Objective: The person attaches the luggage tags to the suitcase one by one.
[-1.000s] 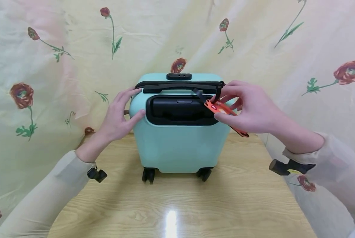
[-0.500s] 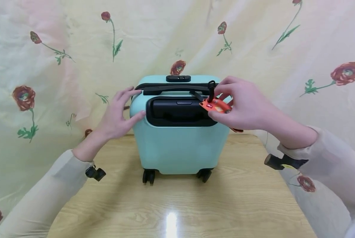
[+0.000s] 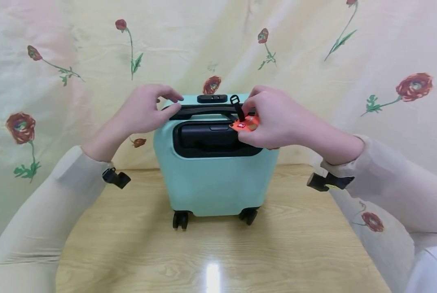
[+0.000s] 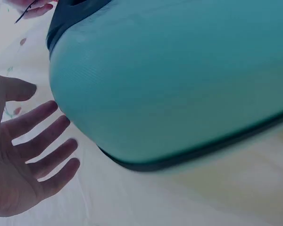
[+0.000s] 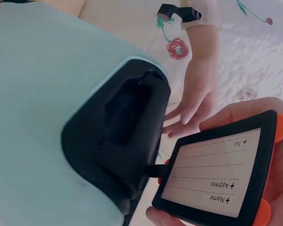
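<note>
1 suitcase (image 3: 215,179), long axis upright, wheels (image 3: 180,220) down.

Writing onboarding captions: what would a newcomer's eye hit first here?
The mint suitcase, upright on the table, central in the head view. Then the orange tag, held by the right hand near the handle; its Name, Address and Tel lines show in the right wrist view.

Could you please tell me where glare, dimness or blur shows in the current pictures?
Head view: a white glare streak on the wooden table; left wrist view: dim and bluish, the suitcase blurred along its dark lower edge; right wrist view: print on the luggage tag legible.
</note>
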Demonstrator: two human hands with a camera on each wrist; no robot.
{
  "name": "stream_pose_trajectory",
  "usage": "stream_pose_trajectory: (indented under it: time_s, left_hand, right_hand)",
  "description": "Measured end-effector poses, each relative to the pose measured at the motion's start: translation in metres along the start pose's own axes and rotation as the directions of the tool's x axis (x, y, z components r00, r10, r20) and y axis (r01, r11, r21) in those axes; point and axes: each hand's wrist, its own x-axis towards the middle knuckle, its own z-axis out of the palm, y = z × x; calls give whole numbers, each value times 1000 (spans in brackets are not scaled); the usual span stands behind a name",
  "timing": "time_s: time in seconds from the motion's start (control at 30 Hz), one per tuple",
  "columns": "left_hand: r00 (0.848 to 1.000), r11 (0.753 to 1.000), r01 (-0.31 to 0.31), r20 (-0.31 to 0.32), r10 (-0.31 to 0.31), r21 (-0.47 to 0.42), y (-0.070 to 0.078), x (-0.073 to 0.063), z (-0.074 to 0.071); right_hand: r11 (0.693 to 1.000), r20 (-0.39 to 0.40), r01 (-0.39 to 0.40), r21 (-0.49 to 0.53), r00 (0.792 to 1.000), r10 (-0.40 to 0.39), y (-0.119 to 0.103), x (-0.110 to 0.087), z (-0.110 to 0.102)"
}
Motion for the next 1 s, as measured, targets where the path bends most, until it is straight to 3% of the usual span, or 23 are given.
stream_pose_trajectory:
  time_s: [0.1, 0.23, 0.37, 0.6, 0.77, 1.0]
  left_hand:
    - [997, 999, -12, 72, 9, 37, 11, 17, 1]
    - [989, 997, -36, 147, 26, 64, 22, 36, 6]
    - [977, 997, -53, 210, 39, 61, 29, 49, 11]
    - [961, 993, -89, 270, 65, 81, 31, 64, 20]
    - [947, 988, -122, 310, 85, 100, 31, 75, 23]
    - [934, 995, -60, 356, 26, 84, 31, 82, 23]
  right_hand:
    - [999, 52, -18, 47, 999, 15, -2, 6, -7]
    - [989, 125, -109, 97, 987, 97, -3, 10, -17]
    - [990, 148, -127, 65, 982, 116, -2, 14, -14]
    - [1000, 59, -2, 18, 998, 1, -6, 27, 7]
    - [1000, 21, 29, 8, 999, -29, -11, 31, 13]
    - [995, -78, 98, -13, 992, -99, -16, 29, 28]
